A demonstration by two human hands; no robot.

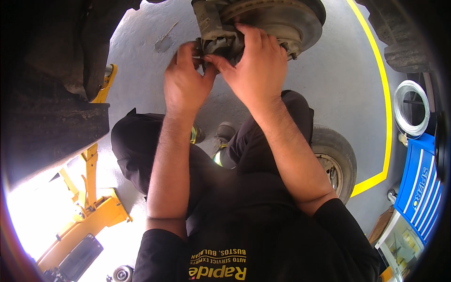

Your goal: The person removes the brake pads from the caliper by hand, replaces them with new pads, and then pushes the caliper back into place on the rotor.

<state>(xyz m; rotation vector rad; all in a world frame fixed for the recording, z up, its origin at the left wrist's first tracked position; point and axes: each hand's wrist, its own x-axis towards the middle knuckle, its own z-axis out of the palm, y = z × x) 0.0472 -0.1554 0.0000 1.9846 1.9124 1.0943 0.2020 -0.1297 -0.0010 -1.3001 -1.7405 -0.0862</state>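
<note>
Overhead in the view, a car's brake disc [286, 21] and hub assembly with a metal bracket [209, 21] hang at the top centre. My left hand [188, 87] is curled at the lower left of the assembly, its fingers round a small dark metal part that is partly hidden. My right hand [256, 73] reaches onto the assembly to the right of it, thumb pointing left toward that same part, index finger resting up against the metal below the disc. The two thumbs are close together. What exactly the fingers hold is hard to make out.
A yellow lift jack [101, 204] stands at left below dark car bodywork [56, 131]. My legs are bent beneath me. A removed wheel [343, 160] lies right of them, inside a yellow floor line [385, 103]. A blue tool trolley [418, 183] and a wire coil [413, 87] are at far right.
</note>
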